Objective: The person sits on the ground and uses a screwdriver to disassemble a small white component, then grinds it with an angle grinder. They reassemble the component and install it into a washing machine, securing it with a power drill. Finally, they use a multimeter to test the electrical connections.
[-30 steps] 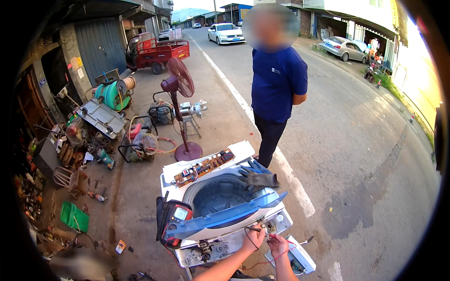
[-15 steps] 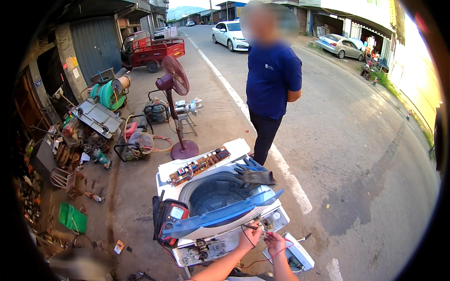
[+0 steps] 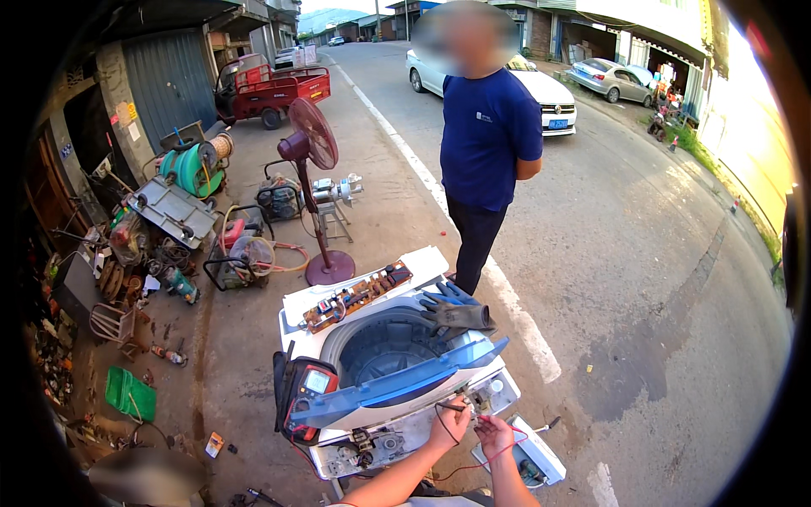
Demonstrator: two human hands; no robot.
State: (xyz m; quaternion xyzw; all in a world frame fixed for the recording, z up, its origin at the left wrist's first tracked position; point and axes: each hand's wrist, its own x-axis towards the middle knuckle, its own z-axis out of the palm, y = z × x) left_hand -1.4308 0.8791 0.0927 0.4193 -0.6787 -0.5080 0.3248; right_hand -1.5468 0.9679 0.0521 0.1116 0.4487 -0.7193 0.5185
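Over the opened near panel of a top-load washing machine point(image 3: 297, 310), my left hand point(image 3: 449, 427) is closed around a black test probe point(image 3: 450, 406), its lead looping beside the wrist. My right hand point(image 3: 495, 437) is pinched close beside it, with a red test lead point(image 3: 518, 434) running from its fingers; the tip there is hidden. Both hands are at small parts in the panel's right half. A multimeter point(image 3: 317, 383) in a black case rests on the machine's left side. The blue lid point(image 3: 397, 389) stands raised between tub and panel.
A circuit board point(image 3: 358, 297) lies on the machine's far edge, with work gloves point(image 3: 460, 315) right of it. Behind stand a purple fan point(image 3: 310, 152) and a person in blue point(image 3: 490, 139). A white plastic part point(image 3: 541, 452) lies right of my hands; a green bucket point(image 3: 131, 394) is far left.
The white car on the road has come nearer and now shows to the right behind the standing person. My hands stay at nearly the same spot on the panel.
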